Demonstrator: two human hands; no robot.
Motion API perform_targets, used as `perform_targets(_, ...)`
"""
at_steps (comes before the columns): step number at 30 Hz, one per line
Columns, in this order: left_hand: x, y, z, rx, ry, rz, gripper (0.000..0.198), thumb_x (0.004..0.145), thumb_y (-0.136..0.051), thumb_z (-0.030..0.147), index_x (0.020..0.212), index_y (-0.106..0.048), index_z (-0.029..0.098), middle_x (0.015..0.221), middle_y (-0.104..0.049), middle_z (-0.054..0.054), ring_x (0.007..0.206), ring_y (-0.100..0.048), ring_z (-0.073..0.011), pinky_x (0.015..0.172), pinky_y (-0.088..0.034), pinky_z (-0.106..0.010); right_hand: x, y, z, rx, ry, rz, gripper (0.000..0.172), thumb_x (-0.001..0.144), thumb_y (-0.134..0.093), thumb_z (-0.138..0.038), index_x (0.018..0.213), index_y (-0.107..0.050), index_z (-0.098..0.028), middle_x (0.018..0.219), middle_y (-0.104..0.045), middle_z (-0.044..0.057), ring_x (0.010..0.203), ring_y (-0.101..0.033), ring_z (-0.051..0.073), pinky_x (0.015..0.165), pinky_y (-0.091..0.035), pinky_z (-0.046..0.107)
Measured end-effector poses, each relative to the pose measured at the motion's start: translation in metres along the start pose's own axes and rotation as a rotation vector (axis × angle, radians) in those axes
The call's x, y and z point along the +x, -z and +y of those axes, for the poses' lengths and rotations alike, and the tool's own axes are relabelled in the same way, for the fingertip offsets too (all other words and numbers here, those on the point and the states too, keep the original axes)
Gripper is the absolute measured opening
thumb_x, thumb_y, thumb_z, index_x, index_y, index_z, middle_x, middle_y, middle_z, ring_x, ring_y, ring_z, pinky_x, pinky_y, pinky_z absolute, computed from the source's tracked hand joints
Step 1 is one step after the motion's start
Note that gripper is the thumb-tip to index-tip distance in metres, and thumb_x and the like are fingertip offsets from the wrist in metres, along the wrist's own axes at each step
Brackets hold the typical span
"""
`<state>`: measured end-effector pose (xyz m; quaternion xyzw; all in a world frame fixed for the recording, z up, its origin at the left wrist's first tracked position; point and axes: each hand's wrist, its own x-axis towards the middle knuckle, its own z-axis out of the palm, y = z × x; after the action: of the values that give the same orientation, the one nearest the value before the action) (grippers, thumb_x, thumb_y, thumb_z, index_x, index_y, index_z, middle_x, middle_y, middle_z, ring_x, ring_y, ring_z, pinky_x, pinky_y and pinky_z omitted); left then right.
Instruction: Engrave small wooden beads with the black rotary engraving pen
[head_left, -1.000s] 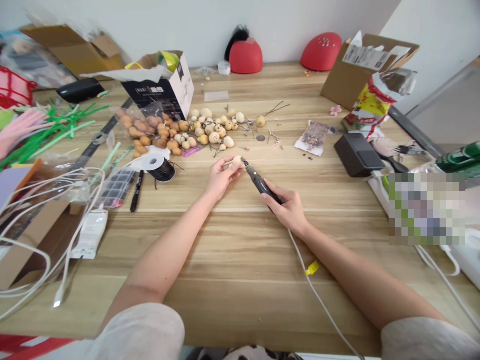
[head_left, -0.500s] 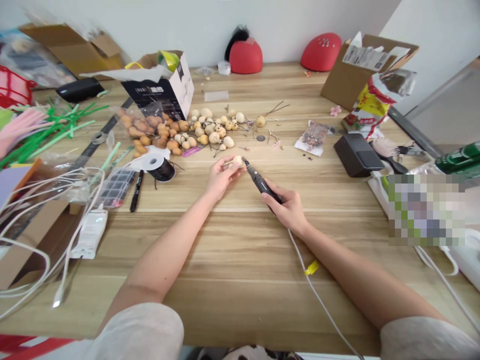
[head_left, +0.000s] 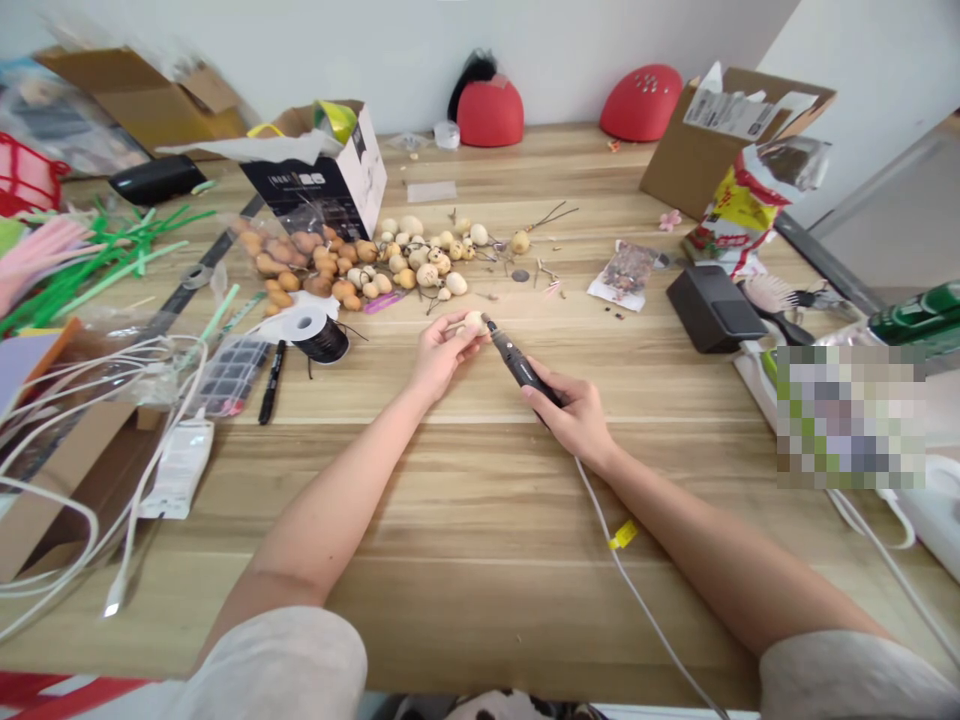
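Observation:
My left hand (head_left: 439,352) pinches a small pale gourd (head_left: 473,322) just above the wooden table (head_left: 465,560). My right hand (head_left: 574,415) is wrapped round a black pen-shaped rotary tool (head_left: 519,362), whose tip touches the gourd's right side. A white cord (head_left: 637,590) with a yellow tag runs from the tool back toward me. Beyond the hands lies a pile of small pale and brown gourds (head_left: 360,265).
A black thread spool (head_left: 322,338), a black marker (head_left: 271,380) and white cables (head_left: 97,480) lie at the left. A dark printed box (head_left: 330,175) stands behind the pile. At the right are a black case (head_left: 716,308), a cardboard box (head_left: 720,135) and a snack bag (head_left: 750,205).

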<state>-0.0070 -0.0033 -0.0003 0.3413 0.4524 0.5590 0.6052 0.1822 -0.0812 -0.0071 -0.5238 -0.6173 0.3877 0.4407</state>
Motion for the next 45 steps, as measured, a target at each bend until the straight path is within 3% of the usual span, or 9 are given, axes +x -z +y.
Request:
perform_targets(7, 0.0000, 0.0004, -0.0003, -0.001, 0.007, 0.007, 0.037, 0.070, -0.085, 0.024, 0.101, -0.066, 0.017, 0.093, -0.078, -0.004, 0.076, -0.072, -0.0111, 0.071, -0.051, -0.021, 0.0003, 0.0000, -0.0005, -0.011, 0.025, 0.008, 0.045, 0.081, -0.062, -0.037, 0.118, -0.076, -0.014, 0.095, -0.079, 0.007, 0.095, -0.073, 0.029, 0.072, -0.058, 0.032)
perform_targets(14, 0.0000, -0.0002, 0.0001, -0.017, 0.008, 0.001, 0.039, 0.069, -0.086, 0.025, 0.100, -0.066, 0.016, 0.086, -0.077, -0.002, 0.072, -0.071, -0.0098, 0.069, -0.052, -0.020, 0.0001, 0.0001, -0.0002, -0.014, 0.014, -0.010, 0.050, 0.080, -0.063, -0.036, 0.122, -0.074, -0.011, 0.105, -0.078, 0.009, 0.086, -0.073, 0.027, 0.068, -0.057, 0.032)
perform_targets(24, 0.0006, 0.0002, -0.0006, -0.014, 0.013, 0.007, 0.037, 0.071, -0.085, 0.023, 0.102, -0.066, 0.016, 0.090, -0.077, -0.003, 0.073, -0.072, -0.0105, 0.072, -0.051, -0.022, 0.0000, -0.0004, 0.0001, -0.014, 0.009, 0.001, 0.046, 0.081, -0.062, -0.036, 0.120, -0.075, -0.014, 0.081, -0.077, 0.005, 0.083, -0.073, 0.027, 0.064, -0.057, 0.031)
perform_targets(40, -0.0001, 0.0001, -0.0008, 0.002, 0.002, -0.005, 0.037, 0.070, -0.085, 0.025, 0.101, -0.066, 0.017, 0.095, -0.077, -0.004, 0.076, -0.072, -0.0106, 0.073, -0.051, -0.022, -0.0004, -0.0003, -0.0003, -0.024, 0.022, 0.014, 0.044, 0.082, -0.062, -0.038, 0.117, -0.077, -0.015, 0.096, -0.079, 0.007, 0.088, -0.073, 0.029, 0.069, -0.058, 0.033)
perform_targets(45, 0.0014, 0.0009, -0.0025, 0.002, -0.003, -0.006, 0.039, 0.070, -0.085, 0.026, 0.102, -0.066, 0.017, 0.095, -0.076, -0.004, 0.077, -0.072, -0.0113, 0.074, -0.051, -0.023, -0.0005, -0.0004, 0.0003, -0.015, 0.007, 0.010, 0.043, 0.082, -0.062, -0.036, 0.116, -0.077, -0.014, 0.083, -0.078, 0.006, 0.084, -0.073, 0.027, 0.067, -0.057, 0.031)
